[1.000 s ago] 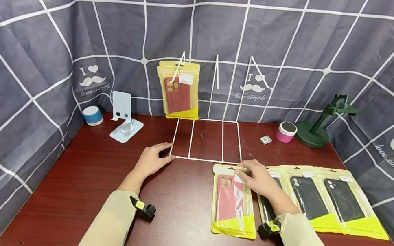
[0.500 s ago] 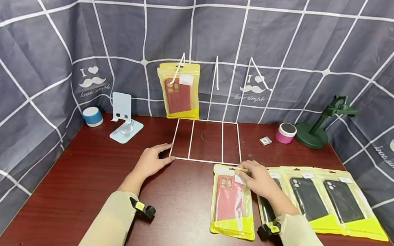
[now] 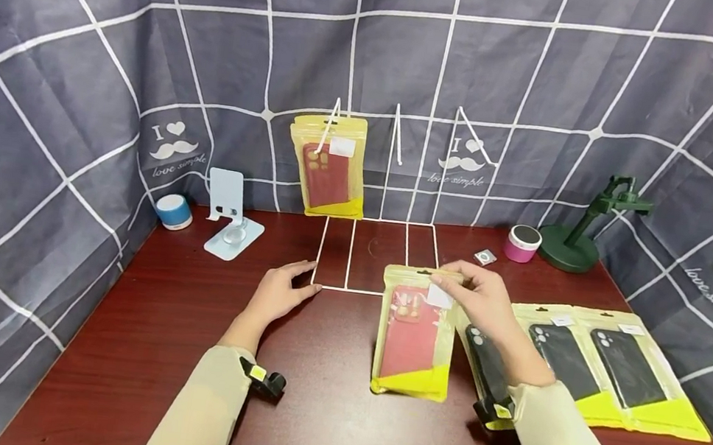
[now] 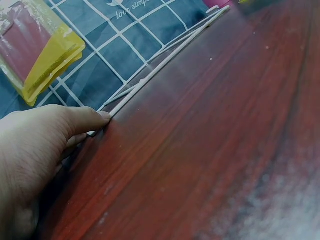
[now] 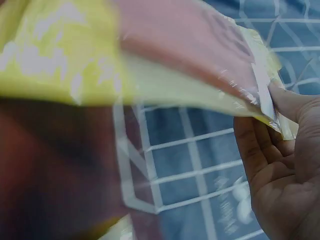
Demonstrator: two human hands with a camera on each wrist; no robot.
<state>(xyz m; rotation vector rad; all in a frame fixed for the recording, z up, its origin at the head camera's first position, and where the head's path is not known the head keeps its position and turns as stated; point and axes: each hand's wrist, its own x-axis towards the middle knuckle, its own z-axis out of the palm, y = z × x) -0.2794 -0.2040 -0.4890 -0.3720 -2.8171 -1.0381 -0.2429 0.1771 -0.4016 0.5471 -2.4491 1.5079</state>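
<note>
My right hand pinches the top right edge of a yellow-trimmed pouch between thumb and fingers. A red phone case shows through its clear front, and the pouch is lifted off the table. My left hand pinches the front left corner of a white wire display rack; in the left wrist view the thumb lies on the wire. On the rack's left hook hangs another pouch with a red phone case. The middle hook and right hook carry nothing.
Pouches with black phone cases lie at the right, partly under my right forearm. Along the back stand a blue round speaker, a pale blue phone stand, a pink speaker and a green stand. A small square gadget lies nearby.
My right hand has lifted the red-case pouch off the table and tilted it more upright, moving slightly up and left. The left hand keeps its place on the rack corner.
</note>
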